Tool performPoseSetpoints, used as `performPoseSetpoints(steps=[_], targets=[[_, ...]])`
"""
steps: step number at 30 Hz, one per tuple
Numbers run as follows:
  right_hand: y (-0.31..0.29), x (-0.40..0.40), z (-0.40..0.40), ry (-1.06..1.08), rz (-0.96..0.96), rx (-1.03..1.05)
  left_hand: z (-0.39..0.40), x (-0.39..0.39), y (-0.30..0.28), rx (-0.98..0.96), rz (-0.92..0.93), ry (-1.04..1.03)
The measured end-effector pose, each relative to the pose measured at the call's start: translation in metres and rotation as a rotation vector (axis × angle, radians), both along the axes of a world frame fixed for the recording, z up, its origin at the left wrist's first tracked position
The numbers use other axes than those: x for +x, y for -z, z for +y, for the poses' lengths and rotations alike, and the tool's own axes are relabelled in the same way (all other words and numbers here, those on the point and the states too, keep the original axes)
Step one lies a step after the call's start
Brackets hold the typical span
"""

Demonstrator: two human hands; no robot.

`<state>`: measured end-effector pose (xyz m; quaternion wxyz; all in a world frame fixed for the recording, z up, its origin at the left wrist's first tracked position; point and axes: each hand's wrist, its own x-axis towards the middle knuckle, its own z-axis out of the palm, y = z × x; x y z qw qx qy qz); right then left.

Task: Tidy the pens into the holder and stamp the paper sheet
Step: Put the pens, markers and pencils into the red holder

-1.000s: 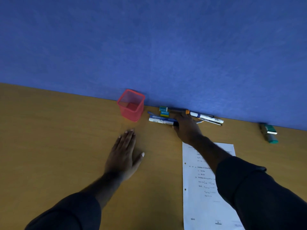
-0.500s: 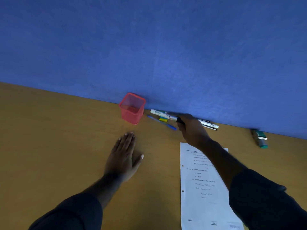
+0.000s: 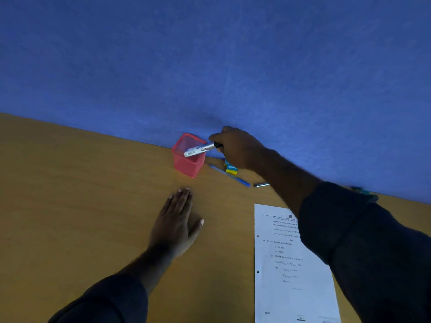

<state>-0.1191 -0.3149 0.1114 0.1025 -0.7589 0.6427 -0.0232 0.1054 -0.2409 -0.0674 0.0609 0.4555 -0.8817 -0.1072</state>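
A red mesh pen holder (image 3: pixel 186 163) stands on the wooden desk against the blue wall. My right hand (image 3: pixel 235 148) grips a white marker (image 3: pixel 198 149) by its dark end, with the other end tilted down over the holder's open top. A blue pen (image 3: pixel 231 176) lies on the desk to the right of the holder. The tip of another dark pen (image 3: pixel 261 184) shows beside my right forearm. My left hand (image 3: pixel 177 222) rests flat on the desk, fingers together, holding nothing. The printed paper sheet (image 3: pixel 284 264) lies at the lower right, partly under my right sleeve.
A small blue and yellow box (image 3: pixel 231 168) sits next to the blue pen, just below my right hand. A green object (image 3: pixel 363 191), blurred, peeks out above my right sleeve at the wall. The blue wall (image 3: pixel 210 66) runs along the desk's far edge.
My right hand has lifted the white marker off the desk and carried it left, to above the red holder. The left hand has stayed flat on the desk.
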Motion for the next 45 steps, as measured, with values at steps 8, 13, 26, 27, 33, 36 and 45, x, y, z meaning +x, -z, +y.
performPoseSetpoints(steps=[8,13,26,27,33,36,45], targets=[[0.003,0.033,-0.031,-0.001,0.366,-0.047,-0.001,0.0,0.003,0.018,0.005,-0.003],[0.016,0.038,-0.026,-0.02,0.455,-0.121,0.0,0.0,0.005,0.023,0.006,-0.007],[0.028,0.009,-0.003,0.111,0.135,-0.211,0.001,0.0,0.004,0.023,0.001,-0.013],[0.03,0.003,0.002,0.138,0.067,-0.233,0.001,0.0,0.004,0.022,0.004,-0.013],[0.066,-0.052,0.048,0.493,-0.155,-0.273,0.001,0.001,0.003,0.008,0.012,-0.008],[0.086,-0.078,0.074,0.633,-0.163,-0.174,0.001,0.001,0.003,0.007,0.002,-0.005],[0.118,-0.101,0.11,0.672,-0.004,-0.028,-0.001,0.002,0.009,-0.004,-0.024,-0.002]])
